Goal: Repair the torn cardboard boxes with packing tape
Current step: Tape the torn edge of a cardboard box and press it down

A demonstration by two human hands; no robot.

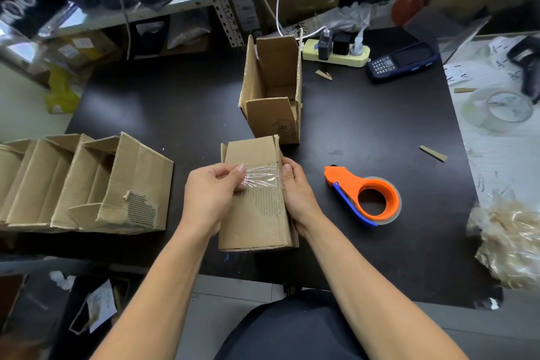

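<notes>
torn box (254, 213) near table (175, 102) front edge, left hand (211, 187) pinching clear tape strip (261, 177) across it, right hand (296, 187) gripping box's right side, orange tape dispenser (365, 194) just right of box

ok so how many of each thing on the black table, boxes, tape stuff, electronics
cardboard boxes: 3, the box in hand, the upright open box, the torn box on the left
orange tape dispenser: 1
power strip: 1
handheld scanner: 1
total: 6
</notes>
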